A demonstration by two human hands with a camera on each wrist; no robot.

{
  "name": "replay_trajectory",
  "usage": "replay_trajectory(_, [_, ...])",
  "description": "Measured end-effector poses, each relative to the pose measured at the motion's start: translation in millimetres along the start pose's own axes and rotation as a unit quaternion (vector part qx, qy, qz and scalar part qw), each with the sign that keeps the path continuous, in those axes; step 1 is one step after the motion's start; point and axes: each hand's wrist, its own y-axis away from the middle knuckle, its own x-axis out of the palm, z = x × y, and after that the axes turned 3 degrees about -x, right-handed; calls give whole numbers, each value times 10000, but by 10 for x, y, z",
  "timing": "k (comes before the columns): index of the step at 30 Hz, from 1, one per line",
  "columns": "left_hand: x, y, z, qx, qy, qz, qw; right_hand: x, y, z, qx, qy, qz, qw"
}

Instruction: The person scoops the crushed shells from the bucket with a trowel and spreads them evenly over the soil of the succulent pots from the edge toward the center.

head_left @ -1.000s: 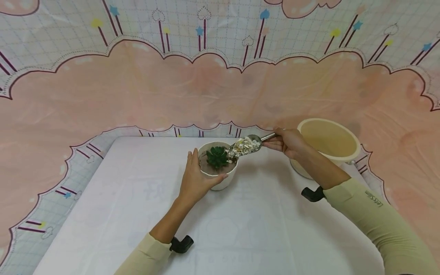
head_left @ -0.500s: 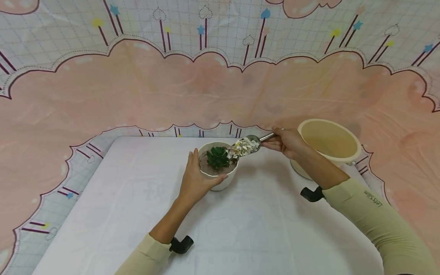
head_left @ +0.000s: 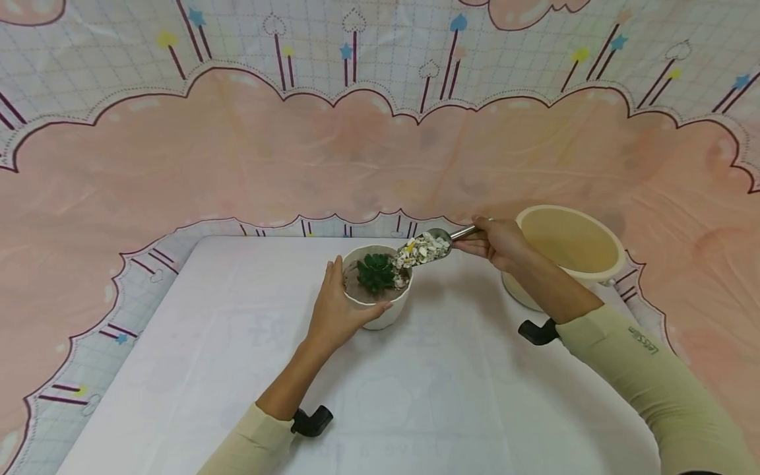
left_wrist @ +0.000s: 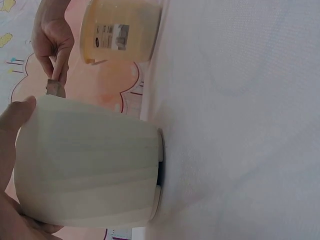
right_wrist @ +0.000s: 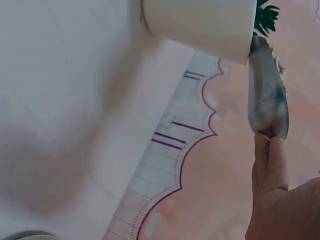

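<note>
In the head view my left hand (head_left: 338, 310) holds a white flower pot (head_left: 384, 318) from its left side, fingers along the far rim and thumb across the near side. A green succulent (head_left: 376, 272) grows from grey-brown soil in it. My right hand (head_left: 501, 244) grips the handle of a metal scoop (head_left: 441, 235), heaped with pale stone chips (head_left: 423, 251). The scoop's tip reaches the pot's right rim, and some chips lie on the soil beside the plant. The right wrist view shows the scoop's underside (right_wrist: 267, 95) right at the rim.
A cream bucket (head_left: 522, 293) stands at the right back of the white table (head_left: 380, 396), partly behind the right forearm. A patterned cloth (head_left: 297, 158) hangs behind the table. Black wrist mounts (head_left: 313, 422) stick out from both wrists.
The scoop has drawn back slightly up and to the right, and more chips show on the soil at the pot's right side. The left hand and pot have hardly moved.
</note>
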Motion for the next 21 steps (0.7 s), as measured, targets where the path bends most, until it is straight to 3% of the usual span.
replay_trajectory(7, [-7, -15, -2, 11, -89, 53, 9999, 11, -10, 9, -52, 30, -21, 10000])
replay_trajectory(14, [9, 25, -98, -38, -302, -65, 9995, 1, -21, 8, -153, 110, -17, 9998])
replay_trajectory(21, [-8, -33, -55, 70, -170, -83, 9998, -4, -32, 18, -126, 110, -62, 9998])
